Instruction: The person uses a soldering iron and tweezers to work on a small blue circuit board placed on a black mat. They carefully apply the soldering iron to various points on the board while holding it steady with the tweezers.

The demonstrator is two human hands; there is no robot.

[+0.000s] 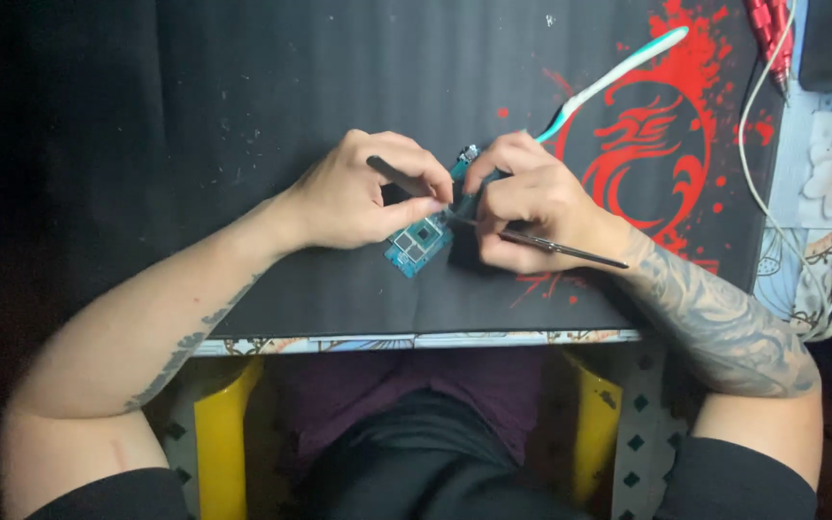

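A black mat (243, 106) with a red dragon print covers the counter (820, 183), whose floral cloth shows at the mat's right and near edges. Below that near edge stand yellow chair legs (219, 443). The surroundings are dim.

You have no packages, labels, signs or screens in front of you in this view. Nothing at any clock direction around your hands shows a box, a wrapper, a printed tag or a display.
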